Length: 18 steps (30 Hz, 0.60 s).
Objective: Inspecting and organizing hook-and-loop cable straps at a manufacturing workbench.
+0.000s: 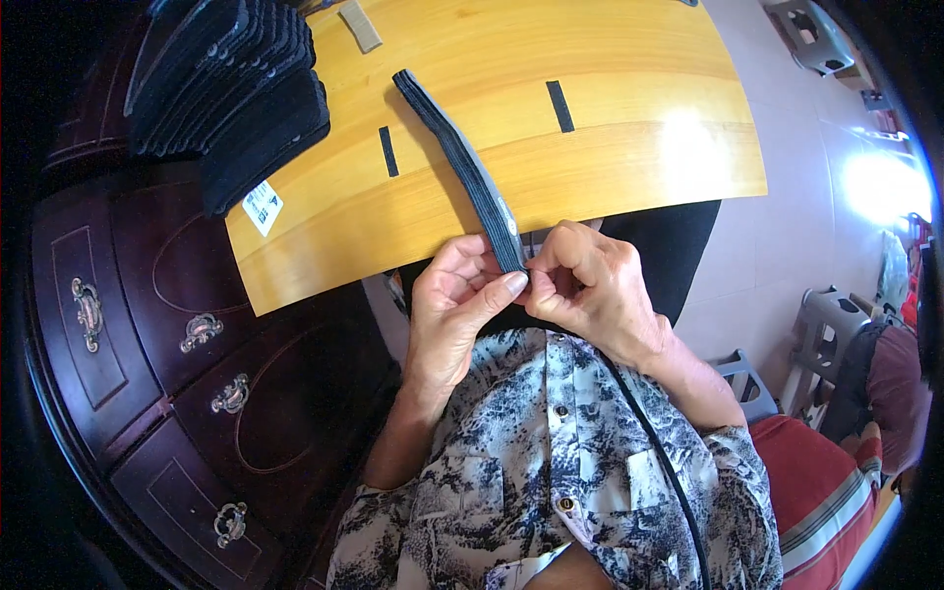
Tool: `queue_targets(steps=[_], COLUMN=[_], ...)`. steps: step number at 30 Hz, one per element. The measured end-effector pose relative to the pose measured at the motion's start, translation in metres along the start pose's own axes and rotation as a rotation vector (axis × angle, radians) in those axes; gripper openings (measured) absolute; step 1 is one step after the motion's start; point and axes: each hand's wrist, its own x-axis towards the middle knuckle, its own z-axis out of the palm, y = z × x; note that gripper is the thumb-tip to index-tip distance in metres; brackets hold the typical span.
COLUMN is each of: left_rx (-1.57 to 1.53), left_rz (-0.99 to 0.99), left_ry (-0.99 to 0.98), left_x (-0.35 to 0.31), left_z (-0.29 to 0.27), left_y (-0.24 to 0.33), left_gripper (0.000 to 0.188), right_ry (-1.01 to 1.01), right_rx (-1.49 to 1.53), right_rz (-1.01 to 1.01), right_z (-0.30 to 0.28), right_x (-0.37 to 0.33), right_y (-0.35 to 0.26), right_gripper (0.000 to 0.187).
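My left hand (458,304) grips the near end of a long, narrow bundle of dark layered fabric (460,157), thumb on top and fingers beneath. Seen edge-on, the bundle shows several black layers and a greyish outer face with a small pale mark. It slants away over the table's front edge, its far end toward the back left. Close against the left thumb, my right hand (595,290) is closed in a pinch at the bundle's near corner. A small dark bit shows between its fingertips; what it is cannot be made out.
On the yellow wooden table (649,79) lie two short black strips (560,106) and a tan piece (361,26). Stacked dark fabric pieces (265,138) overhang its left side, above a white label (263,207). Dark drawers (187,265) stand left; grey stools (831,329) stand right.
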Motion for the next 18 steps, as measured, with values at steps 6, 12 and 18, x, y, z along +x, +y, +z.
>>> queue_targets(steps=[6,12,18], left_rx=[-0.141,-0.09,-0.08], left_rz=[-0.038,-0.022,-0.017], left_ry=[0.002,0.004,-0.014], left_x=[-0.0011,-0.003,-0.006], left_z=[0.0015,-0.0038,-0.0027], left_y=[-0.0006,-0.0018,-0.0006], left_gripper=[0.033,0.031,0.029], right_ry=[-0.036,-0.016,-0.067], right_rx=[0.076,0.008,0.006], right_rz=[0.004,-0.113,-0.094], right_z=[0.0016,0.0051,-0.0015], right_x=[0.0031,0.0039,0.0074], right_y=[-0.002,-0.0021,-0.0091], right_gripper=[0.015,0.016,0.018])
